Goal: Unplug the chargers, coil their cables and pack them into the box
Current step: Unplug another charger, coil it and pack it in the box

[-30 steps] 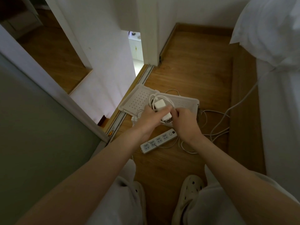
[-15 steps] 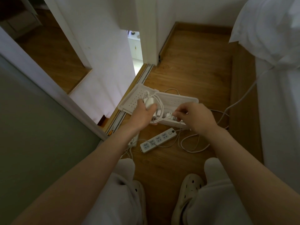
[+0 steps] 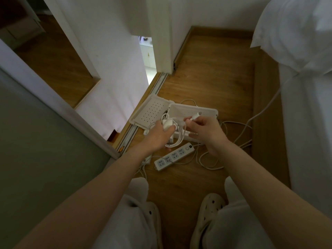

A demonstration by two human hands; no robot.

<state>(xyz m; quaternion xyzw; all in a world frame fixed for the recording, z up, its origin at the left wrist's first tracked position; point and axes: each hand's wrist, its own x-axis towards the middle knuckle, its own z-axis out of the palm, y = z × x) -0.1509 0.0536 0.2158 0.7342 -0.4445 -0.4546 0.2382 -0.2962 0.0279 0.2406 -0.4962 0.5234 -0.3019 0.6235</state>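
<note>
My left hand [image 3: 158, 136] grips a white charger brick [image 3: 167, 124] with loops of its white cable [image 3: 177, 141] hanging below, held just in front of the open white box [image 3: 194, 109]. My right hand [image 3: 206, 131] pinches the cable's end, and the plug [image 3: 195, 115] sticks out past my fingertips over the box. The box's perforated lid [image 3: 152, 112] lies open to the left. A white power strip [image 3: 175, 156] lies on the wooden floor below my hands, its sockets bare.
Loose white cables [image 3: 239, 135] trail over the floor to the right of the box, one running up toward the white bedding [image 3: 305, 87]. A sliding door track [image 3: 143, 114] and white wall panels stand to the left. My knees and white clogs [image 3: 208, 209] are at the bottom.
My left hand has lowered the charger brick and its coil toward me. My right hand has lifted the cable end, so the plug now points up over the box.
</note>
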